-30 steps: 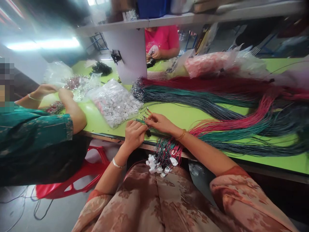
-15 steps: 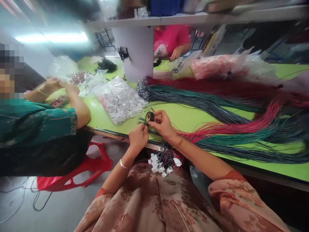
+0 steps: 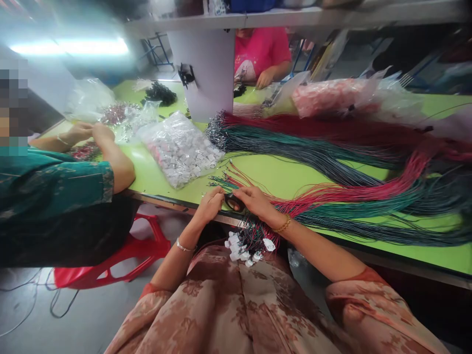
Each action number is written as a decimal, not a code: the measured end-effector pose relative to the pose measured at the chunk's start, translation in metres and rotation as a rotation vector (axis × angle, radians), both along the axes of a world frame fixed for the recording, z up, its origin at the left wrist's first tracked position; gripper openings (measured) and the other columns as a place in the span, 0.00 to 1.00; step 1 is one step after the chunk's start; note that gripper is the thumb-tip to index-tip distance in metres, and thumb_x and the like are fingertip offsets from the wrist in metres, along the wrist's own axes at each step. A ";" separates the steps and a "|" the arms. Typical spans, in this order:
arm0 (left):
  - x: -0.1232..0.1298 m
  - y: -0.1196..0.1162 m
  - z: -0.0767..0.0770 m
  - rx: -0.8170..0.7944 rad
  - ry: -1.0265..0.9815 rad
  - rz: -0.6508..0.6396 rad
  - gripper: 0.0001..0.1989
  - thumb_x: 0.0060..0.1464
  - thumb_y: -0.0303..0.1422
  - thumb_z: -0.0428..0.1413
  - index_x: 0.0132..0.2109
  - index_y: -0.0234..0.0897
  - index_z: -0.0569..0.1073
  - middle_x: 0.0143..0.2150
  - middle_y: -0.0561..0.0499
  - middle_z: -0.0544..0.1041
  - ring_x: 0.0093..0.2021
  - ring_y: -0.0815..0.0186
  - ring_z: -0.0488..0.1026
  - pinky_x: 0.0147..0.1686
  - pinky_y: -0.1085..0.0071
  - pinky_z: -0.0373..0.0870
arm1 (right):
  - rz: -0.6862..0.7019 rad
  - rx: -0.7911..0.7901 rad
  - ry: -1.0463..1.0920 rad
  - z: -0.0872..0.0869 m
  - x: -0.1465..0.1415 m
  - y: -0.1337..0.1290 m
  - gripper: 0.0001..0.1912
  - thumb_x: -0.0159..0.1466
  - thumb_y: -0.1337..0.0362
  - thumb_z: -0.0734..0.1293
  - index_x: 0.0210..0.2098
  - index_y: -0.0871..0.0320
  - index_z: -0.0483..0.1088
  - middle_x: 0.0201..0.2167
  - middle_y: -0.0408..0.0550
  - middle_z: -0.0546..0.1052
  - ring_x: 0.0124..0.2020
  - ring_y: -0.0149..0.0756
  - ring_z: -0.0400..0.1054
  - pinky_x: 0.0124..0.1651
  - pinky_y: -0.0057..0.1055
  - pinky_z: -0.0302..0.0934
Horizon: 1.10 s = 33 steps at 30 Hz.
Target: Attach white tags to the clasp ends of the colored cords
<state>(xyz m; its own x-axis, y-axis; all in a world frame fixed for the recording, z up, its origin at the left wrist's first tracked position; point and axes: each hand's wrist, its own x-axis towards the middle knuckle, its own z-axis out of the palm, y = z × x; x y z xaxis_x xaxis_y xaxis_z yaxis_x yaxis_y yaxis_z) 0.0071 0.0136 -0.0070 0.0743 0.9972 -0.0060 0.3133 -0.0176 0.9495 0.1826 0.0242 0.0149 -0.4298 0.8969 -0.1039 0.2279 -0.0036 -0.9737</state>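
Note:
A roll of black tape (image 3: 234,201) is gripped in my right hand (image 3: 254,200), low over the front edge of the green table. Close on its left, my left hand (image 3: 212,204) is pinched closed; what lies between its fingertips is too small to make out. Red, green and black wires (image 3: 332,196) run rightward from behind my hands, their metal-tipped ends (image 3: 221,181) lying just beyond the fingers. Below the hands, a cluster of white connectors (image 3: 239,250) on wires hangs over my lap.
A clear bag of white connectors (image 3: 184,152) lies ahead. Behind it, more wires (image 3: 295,130) cross the green table (image 3: 452,258). On the left a person in a teal top (image 3: 55,182) works beside a red stool (image 3: 147,246). Across sits a person in pink (image 3: 267,51).
The tape roll and my right hand have dropped toward the table's front edge, and the roll has tilted flatter. My left hand has shifted slightly. More red wire ends show beyond my hands.

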 end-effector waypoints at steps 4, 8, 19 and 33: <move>-0.002 -0.001 0.008 -0.051 0.012 -0.122 0.11 0.54 0.33 0.49 0.25 0.39 0.59 0.20 0.57 0.59 0.22 0.71 0.56 0.25 0.72 0.54 | 0.063 0.022 -0.073 0.002 0.000 0.000 0.17 0.62 0.58 0.60 0.20 0.60 0.69 0.20 0.43 0.74 0.22 0.28 0.62 0.30 0.26 0.55; 0.003 -0.006 0.007 0.105 0.206 -0.091 0.14 0.54 0.36 0.51 0.24 0.39 0.58 0.22 0.57 0.58 0.24 0.71 0.55 0.26 0.71 0.52 | 0.057 -0.025 -0.048 -0.002 -0.002 0.000 0.11 0.58 0.61 0.60 0.24 0.60 0.70 0.17 0.40 0.71 0.19 0.28 0.62 0.25 0.25 0.53; 0.021 -0.001 -0.015 0.217 0.151 0.042 0.14 0.58 0.36 0.47 0.25 0.39 0.57 0.22 0.57 0.59 0.26 0.70 0.56 0.29 0.72 0.56 | -0.020 -0.167 0.003 -0.024 -0.010 0.006 0.07 0.55 0.63 0.62 0.22 0.57 0.61 0.12 0.37 0.65 0.13 0.25 0.55 0.19 0.24 0.46; 0.016 -0.005 0.005 0.066 0.114 -0.207 0.19 0.63 0.43 0.43 0.27 0.38 0.61 0.23 0.55 0.62 0.26 0.69 0.58 0.30 0.71 0.57 | -0.041 0.159 -0.222 -0.009 0.010 -0.001 0.09 0.57 0.62 0.60 0.24 0.58 0.66 0.16 0.38 0.65 0.20 0.27 0.57 0.25 0.26 0.47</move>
